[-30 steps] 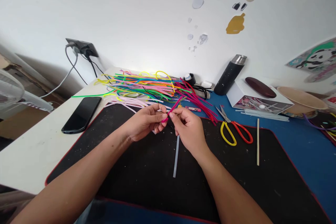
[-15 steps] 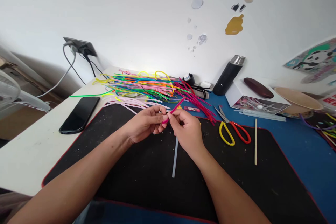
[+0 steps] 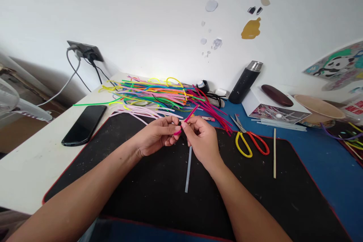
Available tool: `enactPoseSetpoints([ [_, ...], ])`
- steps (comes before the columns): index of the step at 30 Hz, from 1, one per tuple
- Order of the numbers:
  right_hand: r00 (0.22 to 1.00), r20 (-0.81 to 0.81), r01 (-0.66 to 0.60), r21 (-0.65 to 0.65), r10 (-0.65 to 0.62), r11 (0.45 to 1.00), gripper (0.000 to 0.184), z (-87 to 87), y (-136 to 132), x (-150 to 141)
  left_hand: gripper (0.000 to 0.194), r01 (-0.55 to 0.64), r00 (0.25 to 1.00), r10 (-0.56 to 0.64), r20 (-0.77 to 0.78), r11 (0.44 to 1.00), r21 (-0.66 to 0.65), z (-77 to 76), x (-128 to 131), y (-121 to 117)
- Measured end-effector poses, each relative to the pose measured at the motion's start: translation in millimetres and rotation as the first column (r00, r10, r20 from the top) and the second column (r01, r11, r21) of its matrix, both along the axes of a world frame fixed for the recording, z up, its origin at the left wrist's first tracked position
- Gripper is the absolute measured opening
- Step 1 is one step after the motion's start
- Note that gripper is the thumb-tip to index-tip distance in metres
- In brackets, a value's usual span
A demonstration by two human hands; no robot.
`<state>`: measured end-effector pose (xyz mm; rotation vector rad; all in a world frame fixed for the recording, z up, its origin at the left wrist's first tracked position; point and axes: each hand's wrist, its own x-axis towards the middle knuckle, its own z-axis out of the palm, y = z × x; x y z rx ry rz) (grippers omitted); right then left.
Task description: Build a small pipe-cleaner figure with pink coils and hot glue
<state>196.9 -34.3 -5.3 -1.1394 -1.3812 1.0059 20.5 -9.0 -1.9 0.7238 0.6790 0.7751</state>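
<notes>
Left hand (image 3: 157, 135) and right hand (image 3: 202, 140) pinch the magenta pipe cleaner (image 3: 191, 113) mid-frame; I'd keep pinches close, bend gently.

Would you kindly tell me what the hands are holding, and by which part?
The left hand pinches a magenta stem at its bent lower part; the right hand, below its straight free end.

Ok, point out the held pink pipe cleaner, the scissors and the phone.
Pink pipe cleaner (image 3: 192, 113), head view: free upper length.
Scissors (image 3: 243, 130), head view: near the pivot.
Phone (image 3: 84, 125), head view: middle of its dark face.
</notes>
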Motion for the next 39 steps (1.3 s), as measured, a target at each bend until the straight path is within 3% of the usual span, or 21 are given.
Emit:
enactPoseSetpoints([
  [7, 0.998, -0.060, -0.030, -0.030, 0.029, 0.999, 0.024, -1.2, 1.6, 1.5, 0.038, 0.007, 1.000, -0.007, 0.007, 1.000, -0.015, 1.1, 0.3, -1.4],
  [13, 0.999, 0.029, 0.040, 0.052, -0.042, 0.998, 0.019, -2.4, 0.6, 1.0, 0.040, 0.017, 1.000, -0.017, 0.005, 0.999, -0.033, 2.2, 1.5, -1.7],
  [21, 0.995, -0.098, -0.015, -0.029, 0.013, 0.999, 0.029, -1.0, 3.2, 3.9, 0.038, 0.065, 0.998, -0.065, 0.009, 0.998, -0.022, 2.1, 1.7, -2.5],
  [29, 0.990, 0.063, 0.115, 0.107, -0.122, 0.988, 0.021, -1.0, 0.1, 3.2, 0.035, 0.035, 0.999, -0.032, 0.041, 0.998, -0.057, 2.3, 1.3, -2.1],
  [34, 0.999, -0.048, -0.012, 0.018, 0.012, 1.000, 0.027, -0.2, 1.5, 4.9, 0.036, 0.067, 0.996, -0.064, 0.055, 0.996, -0.064, 3.9, 1.4, -2.7],
  [39, 0.998, -0.056, 0.030, 0.022, -0.029, 0.999, 0.026, 1.1, 2.6, 5.5, 0.038, 0.087, 0.995, -0.085, 0.044, 0.995, -0.051, 5.2, 2.4, -3.4],
])
